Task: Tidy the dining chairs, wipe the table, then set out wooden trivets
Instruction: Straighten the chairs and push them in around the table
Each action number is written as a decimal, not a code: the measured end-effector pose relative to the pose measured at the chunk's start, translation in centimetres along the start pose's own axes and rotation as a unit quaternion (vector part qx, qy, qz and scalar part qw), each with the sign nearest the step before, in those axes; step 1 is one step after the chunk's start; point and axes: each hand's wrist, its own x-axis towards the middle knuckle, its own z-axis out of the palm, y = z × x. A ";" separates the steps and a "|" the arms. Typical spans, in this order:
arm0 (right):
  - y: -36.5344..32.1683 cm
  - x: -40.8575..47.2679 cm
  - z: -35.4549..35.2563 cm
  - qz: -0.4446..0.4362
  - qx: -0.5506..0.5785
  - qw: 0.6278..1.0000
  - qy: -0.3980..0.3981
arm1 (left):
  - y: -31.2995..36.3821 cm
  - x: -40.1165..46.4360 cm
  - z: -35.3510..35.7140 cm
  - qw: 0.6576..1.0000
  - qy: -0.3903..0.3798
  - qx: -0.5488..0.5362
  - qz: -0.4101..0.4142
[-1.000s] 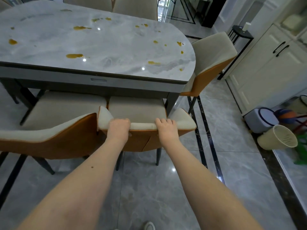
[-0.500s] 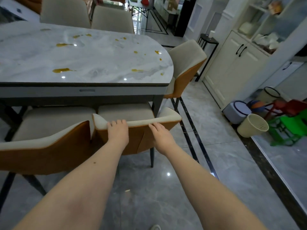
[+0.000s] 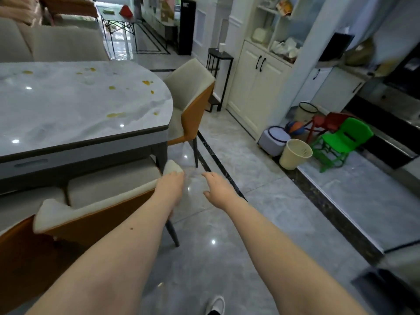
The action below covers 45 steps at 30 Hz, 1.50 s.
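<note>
Both hands gripped the top edge of the near chair's backrest (image 3: 100, 201) a second ago; now the right hand (image 3: 219, 189) has let go and hangs over the floor with loose fingers, clear of the chair. The left hand (image 3: 170, 187) has slid to the backrest's right corner, and the view has swung right.

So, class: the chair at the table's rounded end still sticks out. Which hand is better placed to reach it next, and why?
The right hand. It hangs open over the floor on the side towards the end chair, while the left hand rests on the near chair.
</note>
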 end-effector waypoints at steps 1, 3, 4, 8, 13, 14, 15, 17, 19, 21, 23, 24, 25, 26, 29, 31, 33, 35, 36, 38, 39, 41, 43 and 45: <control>1.4 0.5 -0.6 0.010 0.004 1.000 -0.003 | 1.4 1.3 -0.2 1.000 -0.006 -0.003 0.006; 5.1 2.0 -2.4 0.032 0.009 0.999 0.001 | 4.9 5.0 -0.9 1.000 -0.019 -0.009 0.019; 6.8 2.8 -3.3 0.042 0.013 0.999 0.004 | 6.5 6.7 -1.3 0.999 -0.026 -0.009 0.022; 13.6 5.6 -7.0 0.076 0.044 0.996 0.013 | 12.3 12.8 -3.2 0.999 -0.033 0.000 0.038; 20.3 8.5 -11.0 0.107 0.056 0.993 0.016 | 16.9 18.6 -4.6 0.998 -0.043 -0.007 0.046; 21.4 9.2 -11.6 0.109 0.055 0.992 0.017 | 17.6 19.7 -4.8 0.998 -0.043 -0.006 0.046; 22.5 10.3 -12.3 0.105 0.051 0.993 0.020 | 18.2 21.1 -5.0 0.998 -0.041 -0.002 0.047; 23.6 12.0 -13.4 0.089 0.044 0.995 0.020 | 18.6 23.2 -5.5 0.998 -0.027 0.009 0.050; 24.7 14.6 -14.5 0.073 0.045 0.996 0.017 | 18.9 26.3 -6.2 0.999 -0.009 0.009 0.039; 25.6 17.6 -15.2 0.061 0.045 0.997 0.013 | 18.8 29.5 -6.8 1.000 -0.003 0.004 0.025; 26.3 20.9 -15.9 0.053 0.047 0.997 0.011 | 18.5 32.9 -7.2 1.000 0.000 -0.005 0.009; 26.7 22.5 -16.3 0.050 0.048 0.998 0.011 | 18.3 34.5 -7.4 1.000 0.001 -0.006 0.003; 27.1 24.2 -16.7 0.044 0.045 0.998 0.012 | 18.1 36.3 -7.6 1.000 0.006 -0.008 0.000; 27.4 25.9 -17.3 0.039 0.039 0.998 0.010 | 17.8 38.0 -7.8 1.000 0.009 -0.015 -0.001; 28.5 31.9 -19.0 0.030 0.021 0.999 0.006 | 16.7 43.9 -8.9 0.999 0.019 -0.032 -0.012; 29.0 35.2 -20.3 0.029 0.023 0.999 -0.002 | 15.8 47.2 -10.1 0.999 0.023 -0.034 -0.021; 29.7 38.9 -21.4 0.021 0.029 0.999 -0.005 | 14.9 50.9 -11.5 0.998 0.041 -0.032 -0.037; 30.5 42.0 -22.1 0.016 0.029 0.999 -0.007 | 14.3 54.0 -12.6 0.996 0.057 -0.036 -0.057; 31.1 43.7 -22.5 0.012 0.023 1.000 -0.009 | 14.2 55.7 -13.0 0.995 0.064 -0.034 -0.063; 32.1 46.5 -23.0 0.001 0.014 1.000 -0.015 | 14.4 58.6 -13.4 0.995 0.065 -0.027 -0.075; 33.0 48.6 -23.4 -0.006 0.014 1.000 -0.018 | 14.5 60.5 -13.6 0.994 0.067 -0.025 -0.081; 34.3 51.8 -24.1 -0.019 0.012 0.999 -0.026 | 14.6 63.4 -13.6 0.993 0.076 -0.018 -0.088; 35.8 55.6 -25.0 -0.033 0.012 0.999 -0.035 | 14.9 66.7 -13.8 0.989 0.097 -0.024 -0.109; 37.5 59.5 -25.9 -0.058 -0.008 0.997 -0.044 | 15.3 70.2 -13.8 0.982 0.110 -0.028 -0.151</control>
